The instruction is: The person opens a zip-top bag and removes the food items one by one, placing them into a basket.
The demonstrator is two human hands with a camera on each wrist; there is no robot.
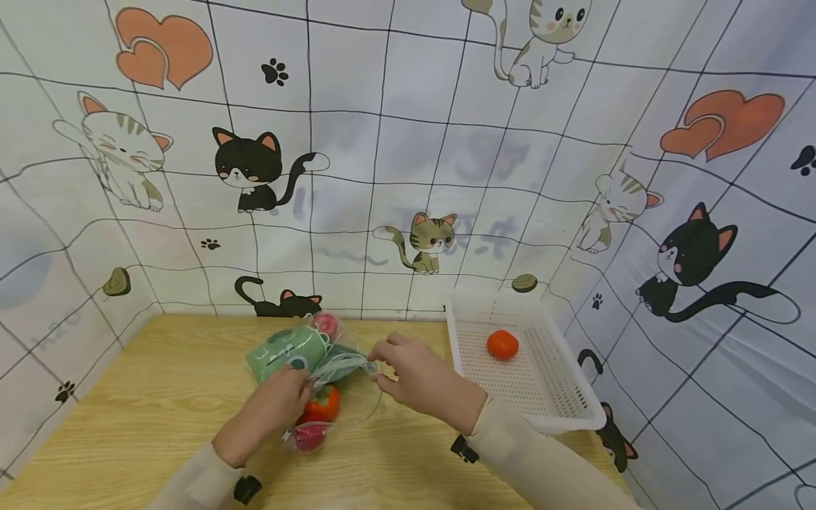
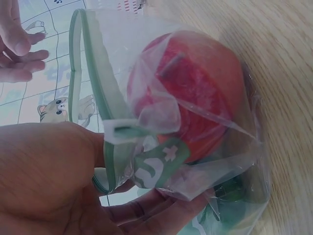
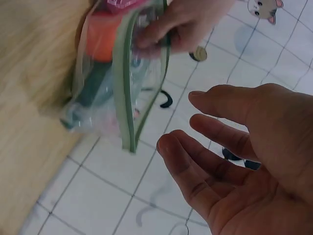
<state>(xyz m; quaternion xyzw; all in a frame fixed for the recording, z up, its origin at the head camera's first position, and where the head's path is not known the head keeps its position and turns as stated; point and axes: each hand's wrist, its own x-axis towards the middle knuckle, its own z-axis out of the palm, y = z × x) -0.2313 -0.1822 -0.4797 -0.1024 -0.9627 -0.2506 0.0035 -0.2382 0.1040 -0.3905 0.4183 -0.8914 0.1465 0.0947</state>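
Bag (image 3: 124, 83) clear, green-edged; basket (image 1: 503, 386) white; bagged fruit (image 2: 188, 93) apparently orange-red.

Plain beige left sleeve (image 1: 199, 483), matching right sleeve (image 1: 542, 460), small blocky black wrist devices (image 1: 247, 489)

No words or numbers readable. Clear zip bag (image 2: 166, 117): white plus-like sign (image 2: 169, 153) on green printed patch (image 2: 181, 149), curved white mark (image 2: 149, 174) beside it. Wall cloth (image 1: 344, 177): faint bluish marks (image 1: 500, 237), too blurred to read.
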